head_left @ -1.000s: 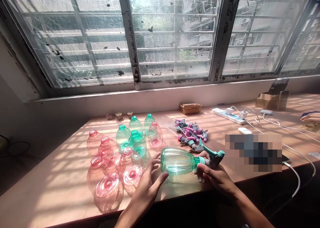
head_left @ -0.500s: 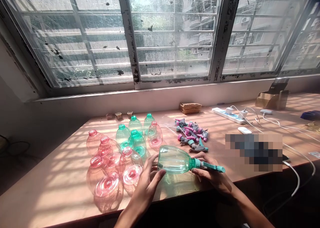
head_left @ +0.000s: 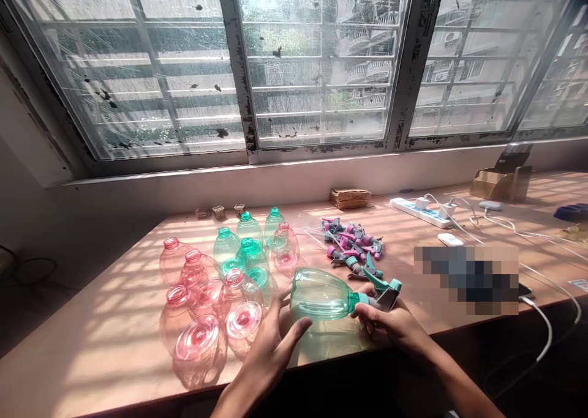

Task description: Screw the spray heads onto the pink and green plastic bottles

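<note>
A clear green spray bottle (head_left: 321, 295) lies sideways in front of me, held above the table, its base to the left. Around its base end curls my left hand (head_left: 278, 332), thumb underneath and fingers partly hidden behind. My right hand (head_left: 386, 320) pinches the collar of the grey and teal trigger sprayer (head_left: 384, 292) on the bottle's neck. The sprayer's teal lever points up and left. Left of my hands stand several open pink bottles (head_left: 197, 338) and several open green bottles (head_left: 250, 262). Behind the held bottle lies a pile of pink, grey and teal trigger sprayers (head_left: 351, 240).
Along the window wall sit a brown box (head_left: 350, 198) and small crates (head_left: 218, 212). To the right are a white power strip (head_left: 421, 212) with cables, a white charger (head_left: 450, 240) and a blurred-out area (head_left: 466, 280). The table's front edge (head_left: 257, 375) runs below my hands.
My right hand has turned the trigger sprayer at the bottle's neck, so its lever now points upward. My left hand and the bottle stay nearly in place.
</note>
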The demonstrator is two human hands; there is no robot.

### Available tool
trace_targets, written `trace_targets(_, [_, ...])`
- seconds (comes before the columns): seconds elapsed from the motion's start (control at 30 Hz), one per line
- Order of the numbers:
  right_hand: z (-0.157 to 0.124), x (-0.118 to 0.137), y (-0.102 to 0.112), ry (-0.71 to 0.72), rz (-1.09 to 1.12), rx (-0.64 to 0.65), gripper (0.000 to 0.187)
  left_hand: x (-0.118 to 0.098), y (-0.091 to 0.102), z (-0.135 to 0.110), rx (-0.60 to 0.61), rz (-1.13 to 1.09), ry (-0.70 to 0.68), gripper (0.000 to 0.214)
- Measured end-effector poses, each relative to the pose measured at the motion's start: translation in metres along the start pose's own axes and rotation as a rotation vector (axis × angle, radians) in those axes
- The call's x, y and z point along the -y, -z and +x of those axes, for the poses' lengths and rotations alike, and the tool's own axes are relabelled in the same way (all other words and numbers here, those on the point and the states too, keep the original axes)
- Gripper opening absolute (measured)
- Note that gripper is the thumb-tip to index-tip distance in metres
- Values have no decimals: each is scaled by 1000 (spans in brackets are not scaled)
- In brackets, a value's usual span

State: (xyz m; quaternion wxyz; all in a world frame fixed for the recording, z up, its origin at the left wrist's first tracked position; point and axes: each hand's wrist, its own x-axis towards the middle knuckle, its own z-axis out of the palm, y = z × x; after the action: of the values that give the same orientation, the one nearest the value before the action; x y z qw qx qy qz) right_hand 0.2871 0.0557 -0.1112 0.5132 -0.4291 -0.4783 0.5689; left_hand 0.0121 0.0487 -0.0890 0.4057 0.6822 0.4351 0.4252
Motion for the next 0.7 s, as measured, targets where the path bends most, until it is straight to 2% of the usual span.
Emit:
trace_targets(0.07, [0,-1,0,-4,-5,4,44,2,0,0,-6,-33,16,41])
trace_targets(0.17, [0,-2,1,0,-9,6,43,6,1,3,-17,-53,16,39])
trace_targets(0.33, [2,0,3,0,-2,-3,45,7,1,5,-5,-34,-14,45])
trace_targets(0.47, [1,3,3,6,-23,-6,46,0,-1,2,16,-36,20,50])
trace_targets(0.63, [1,13,0,46,-157,44,31,-9,-1,-1,7,-52,96,59])
trace_targets(0.7, [1,19,-2,59,-188,63,31,-10,0,-1,0,-49,120,64])
